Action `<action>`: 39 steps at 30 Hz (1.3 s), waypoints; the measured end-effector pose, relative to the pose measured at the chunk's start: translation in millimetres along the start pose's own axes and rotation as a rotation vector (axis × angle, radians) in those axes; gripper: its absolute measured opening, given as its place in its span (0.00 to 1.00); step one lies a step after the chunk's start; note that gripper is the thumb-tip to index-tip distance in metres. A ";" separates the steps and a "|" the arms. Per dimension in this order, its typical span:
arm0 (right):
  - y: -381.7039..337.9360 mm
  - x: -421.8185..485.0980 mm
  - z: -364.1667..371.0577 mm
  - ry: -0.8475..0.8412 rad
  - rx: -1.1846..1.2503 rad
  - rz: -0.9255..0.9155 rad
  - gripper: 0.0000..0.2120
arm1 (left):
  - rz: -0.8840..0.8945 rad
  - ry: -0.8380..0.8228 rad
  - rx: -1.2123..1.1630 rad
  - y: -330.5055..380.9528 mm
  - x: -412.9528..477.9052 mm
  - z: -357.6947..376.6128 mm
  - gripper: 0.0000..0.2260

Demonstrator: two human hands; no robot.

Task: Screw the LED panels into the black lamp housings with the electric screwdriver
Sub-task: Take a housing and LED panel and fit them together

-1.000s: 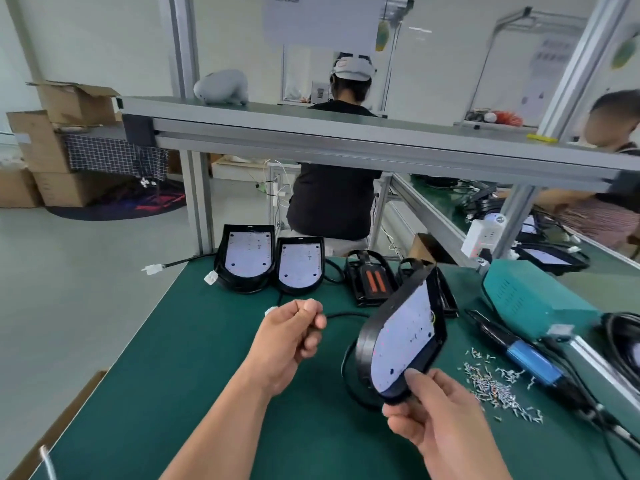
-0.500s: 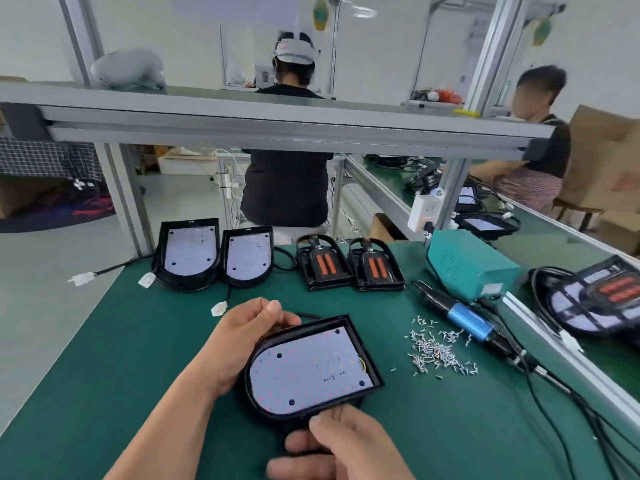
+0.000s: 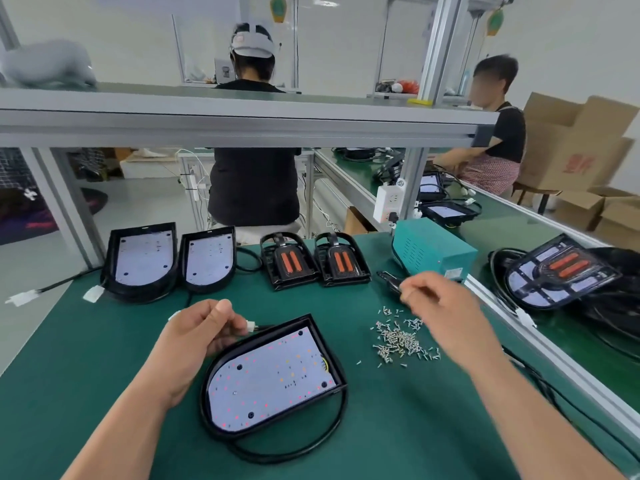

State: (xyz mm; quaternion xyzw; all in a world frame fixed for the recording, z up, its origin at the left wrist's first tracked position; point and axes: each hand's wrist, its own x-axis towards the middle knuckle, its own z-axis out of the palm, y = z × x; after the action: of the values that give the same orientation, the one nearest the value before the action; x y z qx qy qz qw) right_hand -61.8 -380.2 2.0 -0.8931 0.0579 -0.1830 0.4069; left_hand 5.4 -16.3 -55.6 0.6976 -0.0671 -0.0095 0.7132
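Observation:
A black lamp housing (image 3: 337, 367) with a white LED panel (image 3: 273, 375) inside lies flat on the green mat in front of me, its black cable looped under it. My left hand (image 3: 197, 337) holds the cable's white connector (image 3: 250, 326) just behind the housing's far edge. My right hand (image 3: 446, 313) hovers blurred over the pile of small screws (image 3: 401, 341), fingers loosely curled, close to the tip of the electric screwdriver (image 3: 389, 280), which it mostly hides.
Two housings with panels (image 3: 142, 259) (image 3: 207, 259) and two with orange strips (image 3: 289, 261) (image 3: 341, 261) line the back of the mat. A teal power box (image 3: 433, 249) stands at back right. More lamps and cables (image 3: 561, 275) lie beyond the rail on the right. Two people sit behind.
The housing now lies flat on the mat. My right hand left its near edge and moved right, over the screws. My left hand shifted from the housing's side to the connector.

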 end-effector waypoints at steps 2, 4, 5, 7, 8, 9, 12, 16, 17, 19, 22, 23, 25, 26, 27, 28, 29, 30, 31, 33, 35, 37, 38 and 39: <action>33.0 30.0 -10.3 0.075 -0.184 0.052 0.05 | 0.035 0.055 0.072 1.8 0.8 1.2 0.17; 59.4 50.4 -16.2 0.024 -0.407 0.100 0.08 | 0.072 0.104 0.143 4.8 1.1 1.4 0.18; 68.9 56.0 -17.4 -0.028 -0.511 0.128 0.10 | 0.086 0.123 0.164 6.8 1.0 1.6 0.18; 80.1 59.0 -18.0 -0.132 -0.681 0.167 0.13 | 0.106 0.148 0.175 11.9 0.2 2.6 0.18; 84.8 58.6 -17.5 -0.164 -0.732 0.165 0.15 | 0.115 0.155 0.172 14.3 -0.4 3.9 0.18; 89.1 58.2 -17.2 -0.182 -0.757 0.152 0.17 | 0.128 0.162 0.164 16.6 -1.2 5.6 0.17; 93.9 55.2 -16.4 -0.205 -0.745 0.101 0.21 | 0.173 0.178 0.115 23.5 -3.9 13.1 0.14; 96.3 54.3 -12.8 -0.201 -0.694 0.072 0.18 | 0.204 0.156 0.067 31.0 -8.4 27.2 0.12; 96.9 55.1 -13.0 -0.194 -0.675 0.065 0.17 | 0.206 0.141 0.051 32.7 -10.4 31.6 0.12; 98.2 55.0 -16.3 -0.176 -0.611 0.051 0.17 | 0.210 0.102 0.037 36.5 -16.2 43.8 0.13; 95.5 51.0 -25.3 -0.139 -0.453 0.004 0.14 | 0.193 0.017 0.021 45.9 -30.0 71.3 0.10; 92.6 49.5 -27.8 -0.128 -0.409 -0.017 0.12 | 0.180 -0.023 -0.001 50.0 -36.0 82.5 0.08; 87.7 46.7 -30.7 -0.116 -0.337 -0.046 0.10 | 0.135 -0.111 -0.037 56.7 -49.3 104.6 0.08; 85.6 45.7 -31.3 -0.120 -0.306 -0.054 0.09 | 0.102 -0.154 -0.055 58.9 -55.5 115.9 0.10; 84.1 44.6 -31.8 -0.129 -0.278 -0.058 0.09 | 0.057 -0.193 -0.078 60.0 -61.0 127.5 0.12; 82.4 43.0 -32.4 -0.143 -0.242 -0.061 0.08 | -0.001 -0.224 -0.112 60.3 -66.0 139.4 0.14; 79.7 41.2 -32.8 -0.155 -0.193 -0.066 0.10 | -0.069 -0.251 -0.153 59.8 -70.0 151.4 0.15; 75.9 38.6 -33.6 -0.171 -0.147 -0.077 0.12 | -0.146 -0.270 -0.199 58.5 -73.3 163.7 0.14; 71.9 36.4 -34.7 -0.189 -0.110 -0.096 0.15 | -0.229 -0.279 -0.251 56.6 -75.7 175.9 0.12; 64.9 33.9 -38.0 -0.225 -0.062 -0.130 0.18 | -0.391 -0.271 -0.402 50.6 -77.8 198.6 0.11; 63.3 32.7 -42.3 -0.248 -0.036 -0.151 0.18 | -0.513 -0.233 -0.551 45.8 -77.4 216.3 0.11; 64.2 32.0 -45.4 -0.265 0.025 -0.177 0.19 | -0.614 -0.166 -0.674 40.7 -72.7 230.1 0.10; 64.1 30.9 -46.5 -0.275 0.070 -0.196 0.18 | -0.663 -0.139 -0.734 37.8 -69.3 236.7 0.08; 62.1 29.1 -46.8 -0.286 0.116 -0.226 0.18 | -0.701 -0.116 -0.786 34.7 -65.6 242.3 0.08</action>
State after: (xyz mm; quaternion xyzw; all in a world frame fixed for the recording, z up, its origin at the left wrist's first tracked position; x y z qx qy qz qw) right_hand -49.6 -461.8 -8.1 -0.8859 -0.1116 -0.1018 0.4386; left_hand -88.7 -249.2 -22.1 0.3564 0.1396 -0.3106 0.8701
